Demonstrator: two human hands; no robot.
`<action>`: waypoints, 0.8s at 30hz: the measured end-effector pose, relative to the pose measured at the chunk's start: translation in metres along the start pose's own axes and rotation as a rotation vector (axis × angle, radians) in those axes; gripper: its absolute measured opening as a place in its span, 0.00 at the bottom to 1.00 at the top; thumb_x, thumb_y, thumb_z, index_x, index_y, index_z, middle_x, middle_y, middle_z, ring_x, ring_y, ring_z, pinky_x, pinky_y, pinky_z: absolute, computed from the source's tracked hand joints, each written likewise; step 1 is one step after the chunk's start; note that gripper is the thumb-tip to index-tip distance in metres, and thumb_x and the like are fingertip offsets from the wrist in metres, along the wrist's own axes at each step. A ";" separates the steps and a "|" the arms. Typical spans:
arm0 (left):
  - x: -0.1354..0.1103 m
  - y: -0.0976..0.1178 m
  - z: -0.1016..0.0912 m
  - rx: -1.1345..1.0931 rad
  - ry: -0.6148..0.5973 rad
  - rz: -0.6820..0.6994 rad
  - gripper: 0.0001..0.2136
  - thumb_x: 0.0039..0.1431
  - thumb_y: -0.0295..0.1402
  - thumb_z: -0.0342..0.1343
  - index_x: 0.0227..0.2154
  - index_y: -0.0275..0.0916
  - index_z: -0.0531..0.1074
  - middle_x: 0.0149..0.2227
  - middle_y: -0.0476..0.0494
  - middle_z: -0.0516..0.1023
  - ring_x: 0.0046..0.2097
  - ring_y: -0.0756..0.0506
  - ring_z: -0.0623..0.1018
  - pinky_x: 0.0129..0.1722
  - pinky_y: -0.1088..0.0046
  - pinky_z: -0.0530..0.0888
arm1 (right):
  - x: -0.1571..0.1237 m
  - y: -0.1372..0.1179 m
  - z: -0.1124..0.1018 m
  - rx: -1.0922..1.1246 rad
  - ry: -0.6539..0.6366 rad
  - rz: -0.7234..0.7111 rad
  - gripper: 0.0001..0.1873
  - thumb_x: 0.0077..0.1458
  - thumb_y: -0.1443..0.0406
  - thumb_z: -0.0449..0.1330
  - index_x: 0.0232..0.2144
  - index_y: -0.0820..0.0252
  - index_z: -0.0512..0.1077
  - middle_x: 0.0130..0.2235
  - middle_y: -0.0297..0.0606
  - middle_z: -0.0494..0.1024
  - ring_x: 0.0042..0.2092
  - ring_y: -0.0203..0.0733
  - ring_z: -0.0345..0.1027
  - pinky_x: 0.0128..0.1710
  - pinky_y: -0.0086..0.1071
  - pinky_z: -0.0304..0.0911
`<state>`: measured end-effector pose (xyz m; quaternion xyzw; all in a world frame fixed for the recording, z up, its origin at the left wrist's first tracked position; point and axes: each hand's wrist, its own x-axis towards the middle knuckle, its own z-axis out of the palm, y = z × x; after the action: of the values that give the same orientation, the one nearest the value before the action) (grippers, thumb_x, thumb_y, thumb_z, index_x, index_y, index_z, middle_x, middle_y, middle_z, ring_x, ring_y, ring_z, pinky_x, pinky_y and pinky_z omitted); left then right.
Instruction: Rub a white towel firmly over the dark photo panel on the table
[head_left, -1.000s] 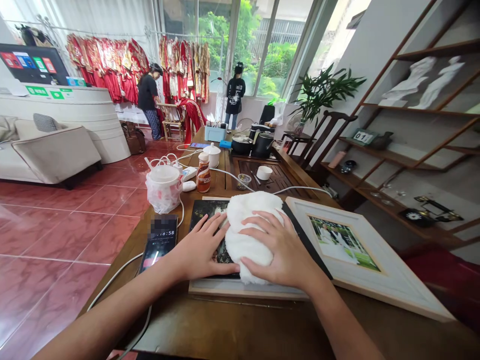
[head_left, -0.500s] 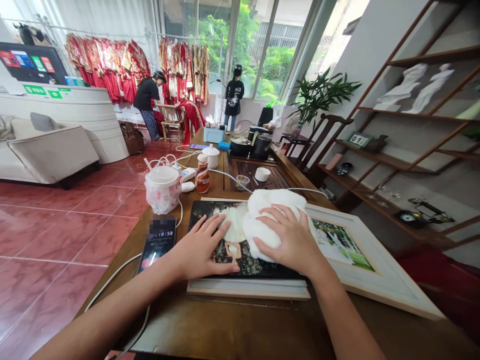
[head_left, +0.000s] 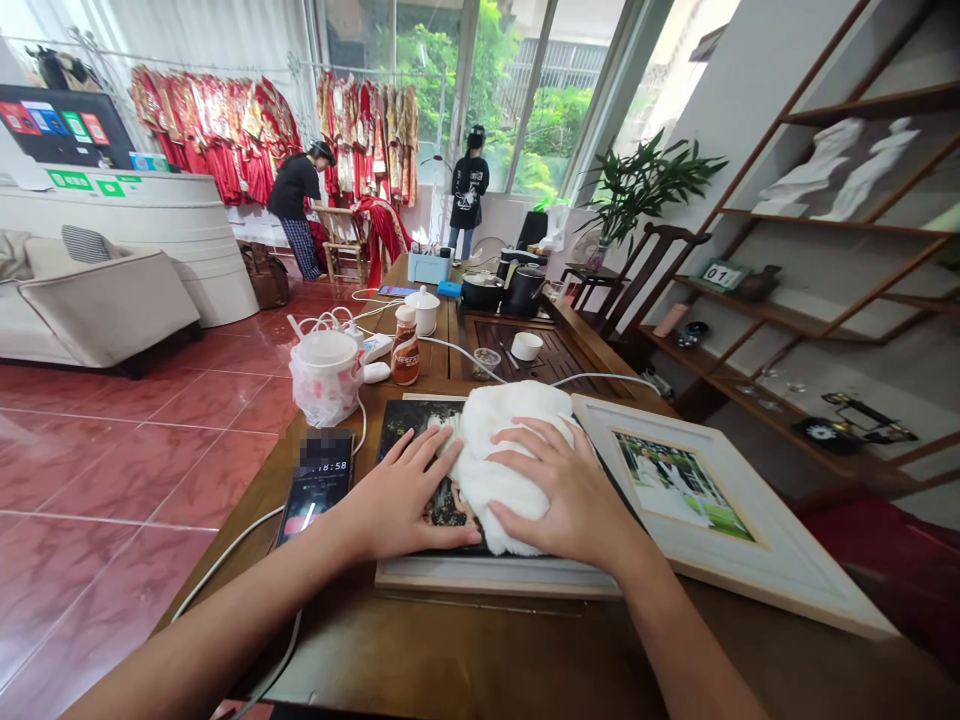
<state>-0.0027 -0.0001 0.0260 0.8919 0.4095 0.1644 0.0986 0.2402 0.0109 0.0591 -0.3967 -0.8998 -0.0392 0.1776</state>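
Observation:
A dark framed photo lies flat on the wooden table in front of me. My left hand rests flat on its left part, fingers spread. My right hand presses a white fluffy cloth onto the picture, fingers spread over the cloth. A second, pale wooden framed photo lies to the right, overlapping the dark frame's right edge.
A phone with a cable lies to the left, behind it a bagged white container and an orange bottle. Tea ware and kettles stand further back. Wooden shelves line the right. Two people stand by red garments far off.
My right hand swept the cloth right across the picture, then back left to the middle. My left hand stayed in place on the frame.

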 end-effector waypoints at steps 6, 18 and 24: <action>0.001 0.001 -0.001 0.018 -0.020 -0.010 0.46 0.56 0.65 0.46 0.68 0.36 0.49 0.70 0.33 0.48 0.70 0.35 0.47 0.67 0.51 0.47 | -0.004 0.021 0.000 -0.155 0.083 0.145 0.17 0.55 0.52 0.57 0.44 0.51 0.73 0.52 0.40 0.75 0.57 0.57 0.61 0.55 0.57 0.49; 0.001 -0.001 0.001 0.007 0.001 0.011 0.44 0.56 0.63 0.49 0.67 0.38 0.50 0.69 0.33 0.51 0.70 0.35 0.49 0.67 0.50 0.48 | -0.001 -0.013 0.001 -0.020 0.023 -0.046 0.19 0.51 0.52 0.60 0.44 0.48 0.75 0.53 0.38 0.75 0.59 0.59 0.58 0.60 0.61 0.39; 0.001 0.000 0.001 0.022 -0.008 0.014 0.43 0.57 0.63 0.49 0.66 0.37 0.53 0.68 0.32 0.52 0.70 0.35 0.49 0.67 0.50 0.48 | -0.001 -0.019 0.001 0.027 -0.001 -0.058 0.19 0.52 0.52 0.59 0.46 0.46 0.74 0.54 0.35 0.74 0.60 0.57 0.57 0.61 0.59 0.39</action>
<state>-0.0020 0.0009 0.0256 0.8965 0.4045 0.1570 0.0895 0.2262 -0.0024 0.0590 -0.3681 -0.9114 -0.0321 0.1813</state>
